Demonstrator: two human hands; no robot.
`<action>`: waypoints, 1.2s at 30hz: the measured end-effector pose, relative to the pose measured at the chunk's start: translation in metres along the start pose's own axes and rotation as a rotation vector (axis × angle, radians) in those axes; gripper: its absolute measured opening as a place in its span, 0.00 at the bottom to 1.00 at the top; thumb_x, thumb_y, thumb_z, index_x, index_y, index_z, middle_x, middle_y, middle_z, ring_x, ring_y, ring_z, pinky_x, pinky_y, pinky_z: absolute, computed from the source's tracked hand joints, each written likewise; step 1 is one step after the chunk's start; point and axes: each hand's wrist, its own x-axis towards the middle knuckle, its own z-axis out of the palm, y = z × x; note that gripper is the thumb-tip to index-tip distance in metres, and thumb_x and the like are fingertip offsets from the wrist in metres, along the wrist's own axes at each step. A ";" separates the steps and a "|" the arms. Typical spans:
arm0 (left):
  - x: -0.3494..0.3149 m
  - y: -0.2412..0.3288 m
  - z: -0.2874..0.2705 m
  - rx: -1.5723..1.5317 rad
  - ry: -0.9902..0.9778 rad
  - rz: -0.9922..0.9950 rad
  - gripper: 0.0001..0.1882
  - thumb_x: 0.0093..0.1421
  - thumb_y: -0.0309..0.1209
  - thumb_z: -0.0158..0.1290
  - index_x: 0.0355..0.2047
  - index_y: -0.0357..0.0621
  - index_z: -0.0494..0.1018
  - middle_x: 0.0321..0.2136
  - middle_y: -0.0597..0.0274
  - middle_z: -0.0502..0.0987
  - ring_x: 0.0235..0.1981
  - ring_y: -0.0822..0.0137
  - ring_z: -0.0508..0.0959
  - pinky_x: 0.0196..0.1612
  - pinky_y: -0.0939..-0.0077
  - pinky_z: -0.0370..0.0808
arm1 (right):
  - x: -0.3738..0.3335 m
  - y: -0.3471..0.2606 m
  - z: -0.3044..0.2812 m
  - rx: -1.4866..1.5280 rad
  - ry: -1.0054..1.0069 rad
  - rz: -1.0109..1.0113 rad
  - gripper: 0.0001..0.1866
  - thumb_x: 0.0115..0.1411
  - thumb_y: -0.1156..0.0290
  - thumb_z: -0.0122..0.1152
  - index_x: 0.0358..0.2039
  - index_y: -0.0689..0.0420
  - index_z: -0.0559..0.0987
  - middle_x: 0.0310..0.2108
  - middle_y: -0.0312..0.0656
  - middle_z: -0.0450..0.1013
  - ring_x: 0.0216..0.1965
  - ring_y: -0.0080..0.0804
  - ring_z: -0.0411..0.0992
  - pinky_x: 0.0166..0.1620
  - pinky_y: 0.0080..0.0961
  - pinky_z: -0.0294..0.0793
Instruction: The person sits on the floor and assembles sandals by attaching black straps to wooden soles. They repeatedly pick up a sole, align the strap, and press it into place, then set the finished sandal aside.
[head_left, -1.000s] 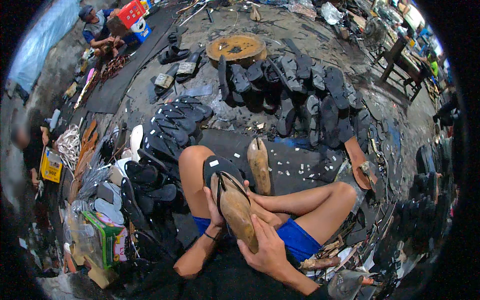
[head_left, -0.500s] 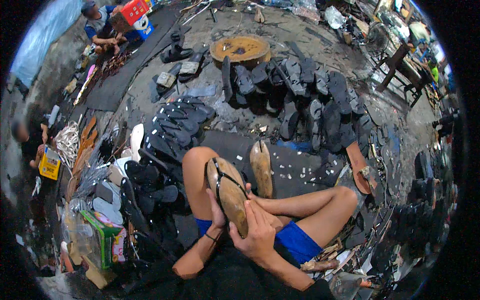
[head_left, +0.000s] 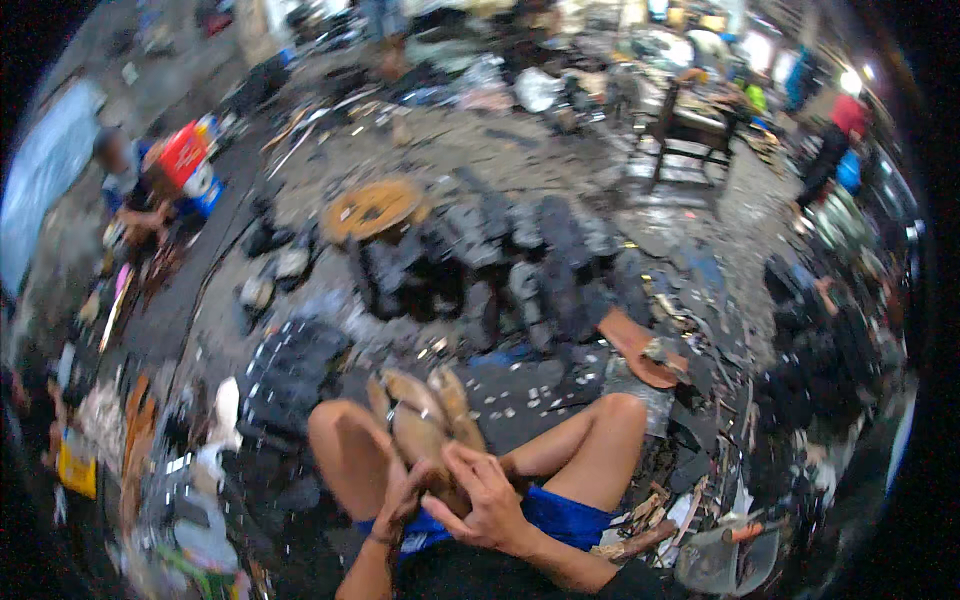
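Observation:
Between my knees a wooden shoe last (head_left: 420, 432) with a dark thong strap across it points away from me, its rear end between my hands. My left hand (head_left: 402, 497) is closed on its left side near that end. My right hand (head_left: 487, 502) is curled over the rear end from the right, fingers bent toward the left hand. Motion blur hides the exact finger contact. Just beyond, to the right, lies another wooden last (head_left: 455, 400).
Rows of dark sandals (head_left: 480, 260) stand ahead, by a round wooden block (head_left: 375, 210). More black footwear (head_left: 290, 370) lies left. A brown sole piece (head_left: 640, 350) is at right, a grey container (head_left: 728, 560) lower right. A person (head_left: 135, 190) sits far left; a chair (head_left: 690, 140) stands behind.
The view has swung up and to the right, and is blurred now. The strapped last has tipped from raised and facing me to pointing away, lower between my knees.

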 end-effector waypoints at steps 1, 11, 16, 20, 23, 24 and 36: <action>-0.004 -0.001 0.006 0.089 -0.077 -0.035 0.49 0.53 0.66 0.48 0.61 0.38 0.55 0.52 0.50 0.67 0.52 0.56 0.70 0.57 0.62 0.67 | 0.001 0.014 -0.006 0.040 0.000 0.004 0.30 0.51 0.61 0.66 0.52 0.62 0.72 0.47 0.51 0.69 0.49 0.46 0.67 0.52 0.36 0.67; -0.021 0.004 0.026 0.421 0.118 0.096 0.52 0.50 0.66 0.51 0.61 0.38 0.52 0.53 0.50 0.66 0.52 0.56 0.69 0.57 0.62 0.66 | -0.011 0.027 -0.044 0.148 -0.189 -0.132 0.44 0.51 0.51 0.67 0.58 0.69 0.61 0.56 0.58 0.61 0.54 0.49 0.65 0.57 0.36 0.64; -0.026 0.000 0.021 0.435 0.179 0.138 0.53 0.48 0.66 0.52 0.62 0.37 0.51 0.53 0.50 0.65 0.53 0.56 0.69 0.57 0.62 0.66 | -0.056 0.038 0.012 0.000 -0.245 0.146 0.49 0.49 0.51 0.68 0.61 0.67 0.55 0.58 0.58 0.58 0.58 0.52 0.61 0.58 0.40 0.63; -0.026 -0.003 0.025 0.458 0.190 0.158 0.54 0.47 0.66 0.54 0.62 0.37 0.50 0.54 0.50 0.65 0.53 0.56 0.68 0.57 0.62 0.66 | -0.061 0.033 -0.003 0.046 -0.256 0.066 0.44 0.54 0.51 0.63 0.61 0.67 0.56 0.59 0.57 0.59 0.59 0.47 0.62 0.59 0.34 0.63; -0.025 -0.003 0.028 0.464 0.192 0.167 0.55 0.46 0.65 0.55 0.62 0.37 0.49 0.54 0.51 0.64 0.53 0.56 0.68 0.57 0.62 0.66 | -0.059 0.030 -0.016 0.441 -0.278 0.166 0.47 0.51 0.52 0.68 0.62 0.63 0.55 0.60 0.54 0.58 0.60 0.49 0.60 0.60 0.37 0.60; -0.025 -0.002 0.028 0.473 0.193 0.167 0.56 0.46 0.65 0.55 0.62 0.37 0.49 0.54 0.51 0.64 0.53 0.56 0.68 0.57 0.62 0.66 | -0.065 0.045 -0.007 0.668 -0.325 0.272 0.46 0.53 0.51 0.67 0.62 0.63 0.55 0.60 0.53 0.58 0.60 0.49 0.59 0.60 0.36 0.58; -0.015 0.001 0.030 0.528 0.212 0.188 0.60 0.43 0.65 0.58 0.63 0.37 0.46 0.55 0.51 0.62 0.54 0.57 0.67 0.57 0.63 0.66 | -0.123 0.052 0.033 1.416 -0.301 0.642 0.43 0.59 0.50 0.60 0.66 0.58 0.52 0.67 0.41 0.49 0.67 0.36 0.48 0.65 0.43 0.50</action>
